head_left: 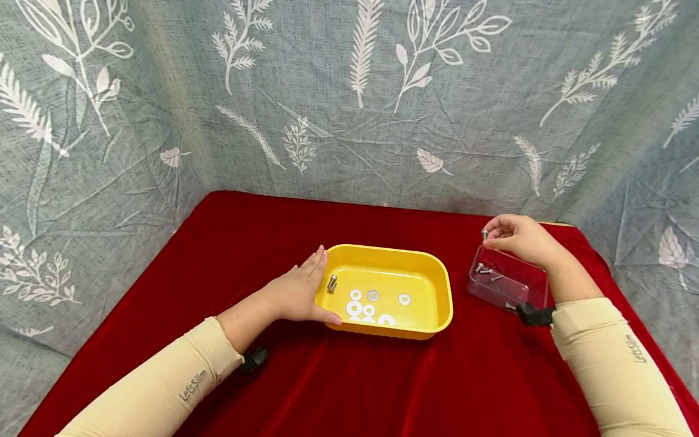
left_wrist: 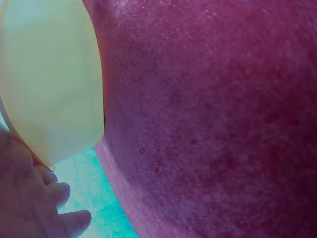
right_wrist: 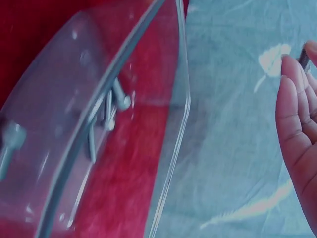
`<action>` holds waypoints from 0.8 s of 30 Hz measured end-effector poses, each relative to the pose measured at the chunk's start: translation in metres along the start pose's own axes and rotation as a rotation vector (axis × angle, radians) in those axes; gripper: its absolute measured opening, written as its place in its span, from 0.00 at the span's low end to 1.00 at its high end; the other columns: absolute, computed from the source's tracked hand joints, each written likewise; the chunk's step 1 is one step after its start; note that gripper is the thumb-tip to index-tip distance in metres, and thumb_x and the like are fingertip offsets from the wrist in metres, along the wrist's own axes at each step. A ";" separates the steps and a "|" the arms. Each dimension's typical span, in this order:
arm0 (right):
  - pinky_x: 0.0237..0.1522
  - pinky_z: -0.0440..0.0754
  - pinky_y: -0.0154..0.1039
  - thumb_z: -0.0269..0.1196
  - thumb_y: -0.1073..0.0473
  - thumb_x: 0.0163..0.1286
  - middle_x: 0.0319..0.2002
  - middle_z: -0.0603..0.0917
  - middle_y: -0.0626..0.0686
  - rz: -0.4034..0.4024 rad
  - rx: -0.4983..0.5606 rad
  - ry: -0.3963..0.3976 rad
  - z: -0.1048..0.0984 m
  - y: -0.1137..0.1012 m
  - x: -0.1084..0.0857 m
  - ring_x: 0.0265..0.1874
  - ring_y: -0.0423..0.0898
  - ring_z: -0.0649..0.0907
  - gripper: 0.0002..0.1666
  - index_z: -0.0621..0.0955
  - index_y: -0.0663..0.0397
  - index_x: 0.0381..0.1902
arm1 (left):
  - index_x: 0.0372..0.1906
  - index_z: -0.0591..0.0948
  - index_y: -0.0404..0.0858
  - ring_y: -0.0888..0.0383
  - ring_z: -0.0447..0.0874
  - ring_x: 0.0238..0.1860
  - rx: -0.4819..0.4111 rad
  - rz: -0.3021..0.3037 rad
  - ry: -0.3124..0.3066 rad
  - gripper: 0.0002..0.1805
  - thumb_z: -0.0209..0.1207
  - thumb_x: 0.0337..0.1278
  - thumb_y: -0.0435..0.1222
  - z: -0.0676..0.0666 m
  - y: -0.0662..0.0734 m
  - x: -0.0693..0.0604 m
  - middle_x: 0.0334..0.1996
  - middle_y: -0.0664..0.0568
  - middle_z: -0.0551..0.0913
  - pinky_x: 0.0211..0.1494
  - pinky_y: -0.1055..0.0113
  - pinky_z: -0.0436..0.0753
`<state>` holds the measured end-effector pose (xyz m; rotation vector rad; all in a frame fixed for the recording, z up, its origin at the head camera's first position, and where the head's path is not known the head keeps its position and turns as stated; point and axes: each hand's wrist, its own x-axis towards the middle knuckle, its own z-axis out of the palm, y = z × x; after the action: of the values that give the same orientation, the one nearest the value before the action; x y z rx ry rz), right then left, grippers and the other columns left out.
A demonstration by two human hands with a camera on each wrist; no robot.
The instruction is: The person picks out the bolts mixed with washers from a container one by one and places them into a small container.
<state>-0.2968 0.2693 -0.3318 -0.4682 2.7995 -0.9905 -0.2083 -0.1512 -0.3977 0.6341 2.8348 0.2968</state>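
A person is working with two hands at a desk (head_left: pixel 426 388), which a red cloth is covering. Near the centre of the head frame, a yellow tray (head_left: pixel 443 306) is standing on this cloth, and the left hand (head_left: pixel 297 295) is resting against its left end, the fingers lying nearly straight along the wall and the thumb touching the near rim; this hand is not closing around anything. To the right of the frame, the right hand (head_left: pixel 521 240) is pinching a small metal bolt (head_left: pixel 485 235) between thumb and fingers, and it is holding this piece just above the upper left corner of a clear box (head_left: pixel 508 290). Inside the box, loose bolts (head_left: pixel 480 267) are lying, three of them close together in the upper left part and one more near the lower edge. In the yellow tray, several flat washers (head_left: pixel 354 309) are lying, mostly toward the lower side, and at the left end some metal hardware (head_left: pixel 332 284) is lying, perhaps one bolt or two, as it is showing very small. Behind the desk, a grey-green curtain (head_left: pixel 327 142) with white leaves is hanging.
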 end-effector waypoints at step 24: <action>0.34 0.80 0.32 0.60 0.66 0.62 0.33 0.82 0.59 0.039 0.070 -0.111 -0.008 0.027 -0.019 0.31 0.42 0.83 0.16 0.74 0.74 0.43 | 0.70 0.37 0.31 0.49 0.36 0.71 0.002 -0.003 -0.009 0.73 0.52 0.27 0.76 -0.001 0.001 -0.003 0.71 0.41 0.33 0.66 0.48 0.55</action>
<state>-0.2873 0.2998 -0.3419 -0.4431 2.6566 -1.0182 -0.2059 -0.1520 -0.3965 0.6300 2.8275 0.2895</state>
